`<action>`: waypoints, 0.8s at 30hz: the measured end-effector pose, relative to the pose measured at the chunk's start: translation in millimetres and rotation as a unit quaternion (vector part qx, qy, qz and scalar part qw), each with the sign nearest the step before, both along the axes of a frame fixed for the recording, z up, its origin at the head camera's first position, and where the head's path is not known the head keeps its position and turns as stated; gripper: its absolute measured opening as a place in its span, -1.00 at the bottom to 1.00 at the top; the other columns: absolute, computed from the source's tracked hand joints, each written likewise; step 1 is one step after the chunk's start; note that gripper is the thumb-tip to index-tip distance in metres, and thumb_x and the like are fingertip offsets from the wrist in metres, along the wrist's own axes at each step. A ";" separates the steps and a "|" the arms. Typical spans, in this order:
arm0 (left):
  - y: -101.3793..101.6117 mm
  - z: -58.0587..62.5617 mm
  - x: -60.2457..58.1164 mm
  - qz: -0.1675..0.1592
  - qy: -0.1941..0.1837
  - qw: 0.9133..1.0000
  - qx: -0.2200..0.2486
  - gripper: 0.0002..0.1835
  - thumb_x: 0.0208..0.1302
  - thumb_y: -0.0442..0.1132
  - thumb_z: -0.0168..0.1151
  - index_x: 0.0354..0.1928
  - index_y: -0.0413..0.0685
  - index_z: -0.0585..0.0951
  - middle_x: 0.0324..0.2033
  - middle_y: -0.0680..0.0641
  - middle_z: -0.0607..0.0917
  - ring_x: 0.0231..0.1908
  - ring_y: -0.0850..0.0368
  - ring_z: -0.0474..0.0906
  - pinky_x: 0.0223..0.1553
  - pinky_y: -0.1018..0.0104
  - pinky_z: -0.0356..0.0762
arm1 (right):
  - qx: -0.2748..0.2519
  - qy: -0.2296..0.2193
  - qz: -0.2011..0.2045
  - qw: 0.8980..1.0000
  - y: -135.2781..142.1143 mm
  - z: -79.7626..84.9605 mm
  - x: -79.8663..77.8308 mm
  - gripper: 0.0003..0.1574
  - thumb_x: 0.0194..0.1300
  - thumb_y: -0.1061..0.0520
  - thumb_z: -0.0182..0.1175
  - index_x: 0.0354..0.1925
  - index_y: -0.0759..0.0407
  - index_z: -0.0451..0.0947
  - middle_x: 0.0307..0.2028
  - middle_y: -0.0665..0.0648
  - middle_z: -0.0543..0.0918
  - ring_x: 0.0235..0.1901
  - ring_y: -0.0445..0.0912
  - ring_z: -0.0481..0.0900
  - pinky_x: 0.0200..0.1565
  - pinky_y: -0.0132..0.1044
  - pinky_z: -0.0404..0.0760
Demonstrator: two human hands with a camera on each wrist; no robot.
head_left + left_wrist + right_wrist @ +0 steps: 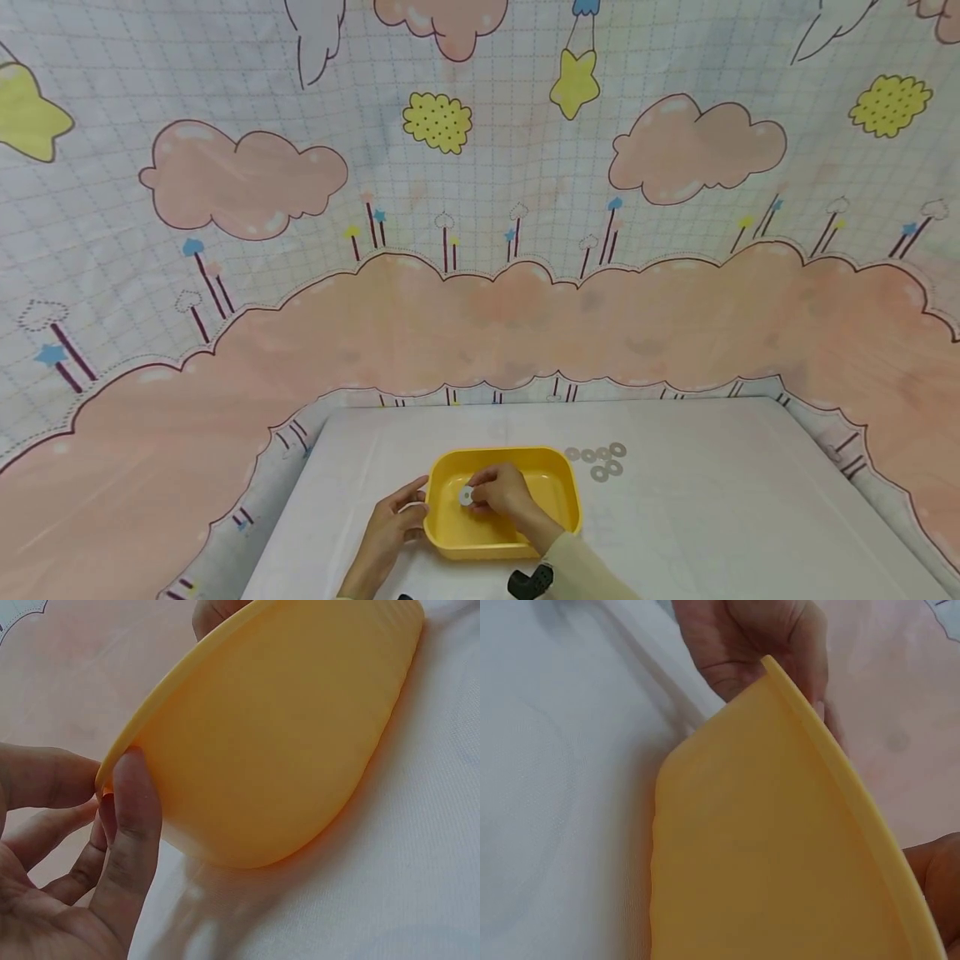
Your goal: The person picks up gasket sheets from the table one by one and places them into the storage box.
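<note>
A yellow plastic tray (553,493) with rounded corners stands on the white table. My left hand (387,527) holds its left end; in the left wrist view the thumb (133,795) lies on the outer wall and the index finger (52,776) meets the rim. Inside the tray, my right hand (508,493) pinches a pale washer (466,496), a flat disc with a small centre hole. Most of the right hand is hidden behind the tray wall (727,825) in the right wrist view.
Several grey washers (599,473) lie in a loose cluster on the white table (697,517), just past the tray's far right corner. A cloth printed with clouds (697,150) hangs behind the table. A black wrist device (530,582) sits at the right sleeve.
</note>
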State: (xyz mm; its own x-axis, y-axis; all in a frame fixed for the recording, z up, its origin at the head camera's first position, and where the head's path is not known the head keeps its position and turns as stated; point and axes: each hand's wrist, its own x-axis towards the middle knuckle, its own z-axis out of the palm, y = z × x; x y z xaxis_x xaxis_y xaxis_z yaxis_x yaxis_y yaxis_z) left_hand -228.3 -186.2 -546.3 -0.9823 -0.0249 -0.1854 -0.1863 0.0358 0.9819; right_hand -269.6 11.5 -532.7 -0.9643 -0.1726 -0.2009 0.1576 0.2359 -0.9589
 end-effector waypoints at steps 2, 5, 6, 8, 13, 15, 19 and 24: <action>0.4 0.3 0.3 -0.001 0.000 1.000 -0.001 -0.38 0.14 -0.35 0.16 0.31 -0.12 0.34 -0.06 -0.16 0.47 -0.33 0.17 0.50 -0.37 0.32 0.60 | 0.007 0.001 0.001 1.000 -0.3 -1.1 -0.2 -0.86 0.08 0.36 0.22 -0.30 0.33 0.61 -0.40 0.16 0.63 -0.54 -0.11 0.66 -0.44 -0.29 0.68; 0.4 -0.1 0.6 -0.002 -0.001 1.000 0.001 -0.38 0.15 -0.34 0.16 0.31 -0.12 0.34 -0.06 -0.16 0.47 -0.32 0.17 0.50 -0.38 0.32 0.60 | 0.013 -0.001 0.003 1.000 -0.8 -2.3 -0.8 -0.85 0.08 0.36 0.22 -0.30 0.34 0.62 -0.42 0.16 0.64 -0.55 -0.11 0.66 -0.44 -0.29 0.68; 0.4 -0.4 0.5 -0.002 -0.001 1.000 0.001 -0.38 0.15 -0.34 0.16 0.31 -0.12 0.34 -0.05 -0.16 0.47 -0.32 0.17 0.50 -0.38 0.32 0.60 | 0.016 -0.002 0.004 1.000 -1.1 -2.8 -1.1 -0.85 0.09 0.36 0.21 -0.30 0.34 0.62 -0.43 0.16 0.64 -0.56 -0.12 0.66 -0.44 -0.29 0.68; 0.3 -1.1 0.4 -0.002 -0.001 1.000 0.003 -0.38 0.15 -0.34 0.16 0.31 -0.12 0.33 -0.05 -0.16 0.47 -0.32 0.17 0.50 -0.38 0.32 0.60 | 0.021 -0.005 0.006 1.000 -1.6 -3.7 -1.3 -0.86 0.09 0.36 0.21 -0.30 0.34 0.63 -0.44 0.15 0.64 -0.57 -0.13 0.66 -0.44 -0.29 0.68; 0.1 -1.3 4.0 -0.003 0.002 1.000 0.006 -0.38 0.15 -0.35 0.15 0.31 -0.12 0.33 -0.04 -0.15 0.47 -0.32 0.17 0.50 -0.38 0.33 0.60 | 0.027 -0.013 0.012 0.999 -2.5 -4.3 1.8 -0.87 0.08 0.36 0.23 -0.32 0.33 0.63 -0.46 0.15 0.65 -0.57 -0.14 0.65 -0.45 -0.30 0.67; -0.2 -1.3 5.9 -0.005 0.004 1.000 0.006 -0.38 0.15 -0.35 0.15 0.31 -0.12 0.33 -0.04 -0.16 0.46 -0.31 0.17 0.50 -0.38 0.33 0.59 | 0.025 -0.015 0.018 0.999 -2.2 -4.3 3.7 -0.87 0.07 0.37 0.24 -0.32 0.35 0.63 -0.47 0.16 0.66 -0.57 -0.13 0.66 -0.45 -0.28 0.68; -1.7 -1.6 10.1 -0.014 0.004 1.000 0.005 -0.36 0.15 -0.34 0.15 0.32 -0.13 0.31 -0.02 -0.16 0.44 -0.29 0.15 0.50 -0.37 0.35 0.60 | 0.014 -0.012 0.028 0.999 -0.4 -4.1 9.0 -0.83 0.06 0.38 0.23 -0.29 0.38 0.62 -0.48 0.19 0.68 -0.57 -0.09 0.67 -0.45 -0.25 0.68; -3.3 -2.5 15.6 -0.023 -0.002 1.000 0.007 -0.33 0.14 -0.32 0.16 0.34 -0.11 0.28 0.00 -0.13 0.43 -0.29 0.15 0.50 -0.34 0.36 0.60 | 0.001 0.000 0.033 0.999 4.0 -2.0 17.2 -0.80 0.08 0.37 0.23 -0.25 0.41 0.62 -0.42 0.21 0.69 -0.56 -0.08 0.67 -0.47 -0.24 0.68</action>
State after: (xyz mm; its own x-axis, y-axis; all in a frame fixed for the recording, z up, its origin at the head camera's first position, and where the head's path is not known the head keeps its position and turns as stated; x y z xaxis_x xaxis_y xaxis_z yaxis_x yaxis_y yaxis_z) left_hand -212.7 -189.5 -548.9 -0.9815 0.0235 -0.1901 -0.1894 0.0297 0.9815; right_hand -252.5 15.5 -534.7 -0.9508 -0.2355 -0.2013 0.1415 0.2479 -0.9584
